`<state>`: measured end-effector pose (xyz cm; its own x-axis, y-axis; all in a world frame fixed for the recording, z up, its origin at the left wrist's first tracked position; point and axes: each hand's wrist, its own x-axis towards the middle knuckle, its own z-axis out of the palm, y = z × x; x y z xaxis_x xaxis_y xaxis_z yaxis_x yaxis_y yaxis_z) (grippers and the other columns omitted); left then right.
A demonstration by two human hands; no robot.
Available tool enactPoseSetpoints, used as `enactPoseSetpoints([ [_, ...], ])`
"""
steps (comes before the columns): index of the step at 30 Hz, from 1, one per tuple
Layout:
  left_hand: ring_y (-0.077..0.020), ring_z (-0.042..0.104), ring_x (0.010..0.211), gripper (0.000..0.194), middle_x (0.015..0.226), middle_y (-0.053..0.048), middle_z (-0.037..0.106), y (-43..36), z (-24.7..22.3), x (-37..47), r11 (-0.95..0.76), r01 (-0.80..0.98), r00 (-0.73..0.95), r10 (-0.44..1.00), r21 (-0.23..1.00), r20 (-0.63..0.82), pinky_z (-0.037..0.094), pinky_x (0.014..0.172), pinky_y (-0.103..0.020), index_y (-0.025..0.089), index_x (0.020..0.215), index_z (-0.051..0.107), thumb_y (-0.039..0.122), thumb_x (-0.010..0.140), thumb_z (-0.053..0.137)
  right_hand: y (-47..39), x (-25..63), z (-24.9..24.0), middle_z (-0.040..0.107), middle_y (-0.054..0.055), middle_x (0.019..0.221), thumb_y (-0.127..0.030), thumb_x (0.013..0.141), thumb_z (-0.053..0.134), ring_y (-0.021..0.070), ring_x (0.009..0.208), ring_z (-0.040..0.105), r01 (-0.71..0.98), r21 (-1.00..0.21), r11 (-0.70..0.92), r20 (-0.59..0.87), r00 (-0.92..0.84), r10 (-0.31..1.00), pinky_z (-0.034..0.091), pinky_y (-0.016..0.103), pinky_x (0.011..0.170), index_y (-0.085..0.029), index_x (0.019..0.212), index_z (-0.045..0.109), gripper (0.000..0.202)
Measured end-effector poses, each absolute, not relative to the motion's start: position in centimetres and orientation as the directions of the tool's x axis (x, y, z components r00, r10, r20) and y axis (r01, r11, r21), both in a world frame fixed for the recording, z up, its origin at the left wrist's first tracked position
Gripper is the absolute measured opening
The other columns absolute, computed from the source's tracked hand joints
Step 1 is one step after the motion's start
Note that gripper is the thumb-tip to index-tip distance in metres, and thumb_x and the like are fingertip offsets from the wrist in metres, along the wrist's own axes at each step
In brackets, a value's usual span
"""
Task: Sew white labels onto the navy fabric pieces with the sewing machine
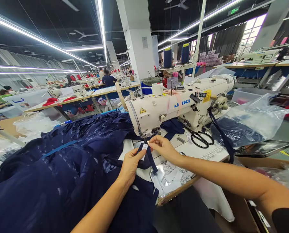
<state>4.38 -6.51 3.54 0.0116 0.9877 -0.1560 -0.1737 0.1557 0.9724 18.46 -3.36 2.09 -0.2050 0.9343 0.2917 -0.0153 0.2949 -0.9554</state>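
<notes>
My left hand (pixel 129 165) is closed, thumb on top, on a small white label (pixel 144 147) laid against a navy fabric strip (pixel 150 160). Fingers of my right hand (pixel 164 149) pinch together at the label's right edge; exactly what lies between them is too small to make out. Both hands are just in front of the needle area of a white JUKI sewing machine (pixel 168 105). From the strip, navy garment fabric (pixel 69 165) spreads in a large heap to the left and down the table front.
Black-handled scissors (pixel 200 138) lie on the machine bed at right. A tray (pixel 160 191) of loose printed labels sits at the front edge. Plastic-bagged navy fabric (pixel 236 131) is farther right. Behind are thread cones (pixel 167 58) and a seated co-worker (pixel 108 79).
</notes>
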Motion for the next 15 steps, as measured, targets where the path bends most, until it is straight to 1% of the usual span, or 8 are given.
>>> enactPoseSetpoints([
  [2,-0.0092,0.053,0.048,0.025,0.058,0.0,0.063,-6.5,3.6,4.4,0.171,-0.187,0.016,0.985,0.967,-0.171,0.042,0.049,-0.019,0.013,0.066,0.066,0.031,0.051,0.075,-2.9,20.4,1.8,0.055,-0.001,0.069,-0.026,0.072,0.053,0.0129,0.065,0.053,0.229,-0.893,0.386,0.307,-0.317,0.898,0.039,0.026,0.063,-0.018,0.074,0.051,0.009],
  [5,-0.0099,0.053,0.048,0.026,0.055,0.0,0.062,-6.3,3.8,4.4,0.18,-0.192,0.007,0.983,0.965,-0.183,0.042,0.049,-0.02,0.013,0.066,0.066,0.03,0.049,0.075,-2.3,23.3,1.8,0.06,0.002,0.075,-0.018,0.071,0.055,0.0156,0.069,0.055,0.661,-0.591,0.463,0.216,-0.424,0.88,0.036,0.026,0.063,-0.017,0.074,0.056,0.003],
  [7,-0.0097,0.052,0.048,0.028,0.055,0.001,0.062,-6.1,4.0,4.4,0.175,-0.182,-0.011,0.984,0.968,-0.18,0.041,0.049,-0.02,0.013,0.067,0.065,0.03,0.047,0.075,-2.2,24.5,2.1,0.063,0.004,0.078,-0.022,0.072,0.057,0.0179,0.072,0.057,0.799,-0.414,0.437,0.109,-0.433,0.895,0.034,0.026,0.061,-0.017,0.076,0.059,0.006],
  [10,-0.0102,0.051,0.047,0.029,0.054,0.002,0.06,-5.9,4.6,3.7,0.116,-0.092,-0.048,0.991,0.989,-0.121,0.039,0.047,-0.021,0.013,0.066,0.064,0.033,0.048,0.073,-2.2,25.0,2.6,0.064,0.007,0.085,-0.031,0.07,0.061,0.0213,0.076,0.059,0.867,-0.253,0.429,-0.023,-0.448,0.894,0.034,0.027,0.06,-0.018,0.077,0.061,0.015],
  [11,-0.0106,0.05,0.047,0.027,0.053,0.002,0.059,-5.9,4.8,3.3,0.044,0.004,-0.077,0.996,0.999,-0.044,0.038,0.046,-0.021,0.014,0.066,0.063,0.035,0.052,0.071,-2.2,24.9,2.7,0.064,0.007,0.087,-0.031,0.069,0.061,0.0221,0.077,0.059,0.875,-0.211,0.436,-0.045,-0.455,0.89,0.034,0.027,0.06,-0.018,0.077,0.061,0.016],
  [13,-0.0111,0.049,0.047,0.021,0.053,0.002,0.057,-5.8,5.5,2.3,-0.221,0.334,-0.12,0.954,0.916,0.274,0.035,0.047,-0.022,0.015,0.065,0.062,0.036,0.062,0.065,-2.1,24.6,2.8,0.064,0.008,0.09,-0.027,0.069,0.061,0.0224,0.078,0.059,0.875,-0.155,0.459,-0.061,-0.472,0.879,0.033,0.027,0.061,-0.018,0.076,0.061,0.012],
  [14,-0.0109,0.048,0.048,0.018,0.054,0.002,0.057,-5.7,5.7,1.7,-0.373,0.532,-0.076,0.873,0.761,0.481,0.034,0.048,-0.023,0.016,0.065,0.062,0.033,0.067,0.061,-2.0,24.4,2.8,0.064,0.008,0.09,-0.024,0.07,0.059,0.022,0.077,0.059,0.872,-0.147,0.467,-0.062,-0.48,0.875,0.032,0.027,0.061,-0.018,0.076,0.061,0.009],
  [15,-0.0107,0.048,0.049,0.015,0.056,0.001,0.057,-5.5,5.9,1.3,-0.491,0.694,0.033,0.752,0.526,0.659,0.033,0.049,-0.024,0.017,0.066,0.062,0.03,0.071,0.059,-1.8,24.3,2.8,0.064,0.007,0.089,-0.022,0.07,0.058,0.0214,0.077,0.059,0.869,-0.15,0.472,-0.06,-0.485,0.873,0.032,0.027,0.06,-0.018,0.074,0.061,0.006],
])
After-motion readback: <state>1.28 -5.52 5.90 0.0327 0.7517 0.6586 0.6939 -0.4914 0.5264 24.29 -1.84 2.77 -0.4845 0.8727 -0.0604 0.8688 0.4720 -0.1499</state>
